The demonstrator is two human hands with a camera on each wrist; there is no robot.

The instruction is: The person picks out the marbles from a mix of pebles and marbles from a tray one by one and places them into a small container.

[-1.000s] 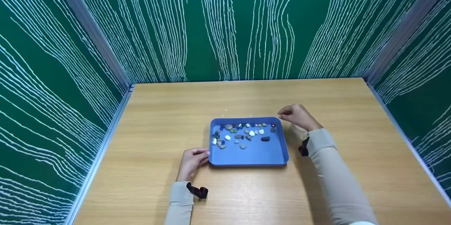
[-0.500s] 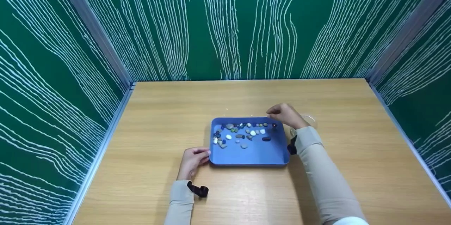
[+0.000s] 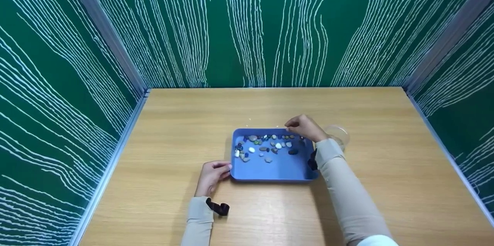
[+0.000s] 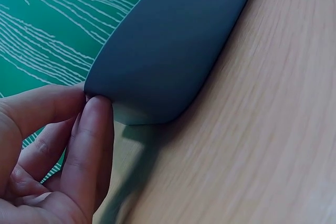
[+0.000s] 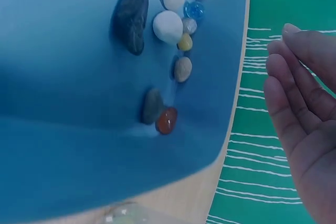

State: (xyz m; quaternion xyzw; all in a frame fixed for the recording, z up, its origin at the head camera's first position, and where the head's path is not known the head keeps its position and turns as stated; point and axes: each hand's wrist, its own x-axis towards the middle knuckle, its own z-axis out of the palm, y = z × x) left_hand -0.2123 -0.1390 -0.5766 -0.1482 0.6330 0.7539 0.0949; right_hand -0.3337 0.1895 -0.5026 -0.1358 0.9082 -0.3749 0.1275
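A blue rectangular tray (image 3: pixel 270 171) lies on the table with several pebbles and glass stones in it, mostly along its back and left sides. My left hand (image 3: pixel 211 178) pinches the tray's near left corner between thumb and fingers, as the left wrist view (image 4: pixel 58 140) shows. Over the tray's back rim hovers my right hand (image 3: pixel 307 127), thumb and fingertips close together, and nothing shows between them in the right wrist view. Just left of its fingertips, a tiny white bit (image 3: pixel 277 126) lies behind the tray. The right wrist view also shows a dark stone (image 5: pixel 132 19) and an orange-brown stone (image 5: pixel 167 120).
A clear round container (image 3: pixel 339 134) stands right of the tray, partly behind my right forearm. More tiny white bits (image 3: pixel 250 119) lie on the wooden table (image 3: pixel 185 122) behind the tray. Green walls (image 3: pixel 231 64) with white lines enclose the table's back and sides.
My right hand has moved left from beside the tray's back right corner to over its back rim, uncovering more of the clear container. The left hand has stayed on the tray corner.
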